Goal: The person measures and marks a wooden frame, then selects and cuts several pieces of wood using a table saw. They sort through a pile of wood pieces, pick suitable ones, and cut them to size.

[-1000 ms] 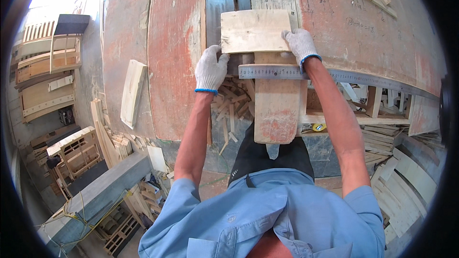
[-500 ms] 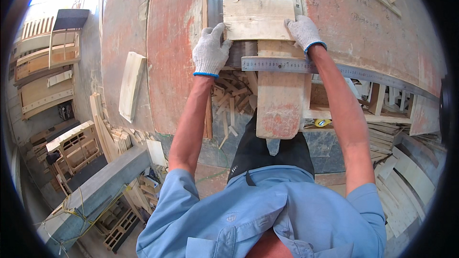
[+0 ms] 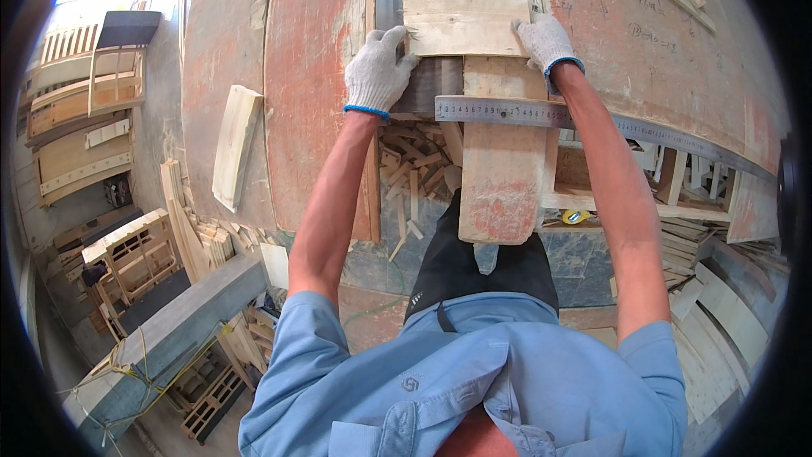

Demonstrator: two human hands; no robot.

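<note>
White-gloved left hand [image 3: 378,70] and right hand [image 3: 545,44] grip pale rectangular wooden board [image 3: 467,20] at opposite ends. Apparent step: positioning; next move likely needs even grip.

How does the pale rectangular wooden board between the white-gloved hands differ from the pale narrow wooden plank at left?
The wooden board lies crosswise; the wooden plank points mostly away from the person. The board is broader than the plank. Left hand and right hand flank the board; neither touches the plank. Both are bare wood.
</note>
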